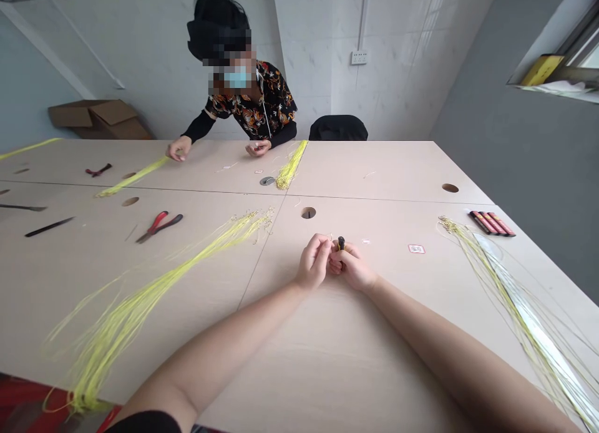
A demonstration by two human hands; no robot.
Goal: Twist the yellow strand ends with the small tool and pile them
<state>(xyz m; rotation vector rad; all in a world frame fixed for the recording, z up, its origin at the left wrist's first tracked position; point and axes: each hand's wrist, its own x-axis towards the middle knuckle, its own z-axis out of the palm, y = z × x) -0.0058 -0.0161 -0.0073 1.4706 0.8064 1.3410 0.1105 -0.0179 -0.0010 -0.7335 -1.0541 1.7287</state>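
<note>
My two hands meet over the middle of the beige table. My right hand is closed around a small black tool whose tip sticks up above the fingers. My left hand is curled in a pinch against it; what its fingers hold is too small to see. A long bundle of thin yellow fibres lies to my left, another bundle to my right.
Across the table a person in a patterned top has both hands on the surface by more yellow fibres. Red-handled pliers, black strips, red-black sticks, small labels and cable holes dot the table.
</note>
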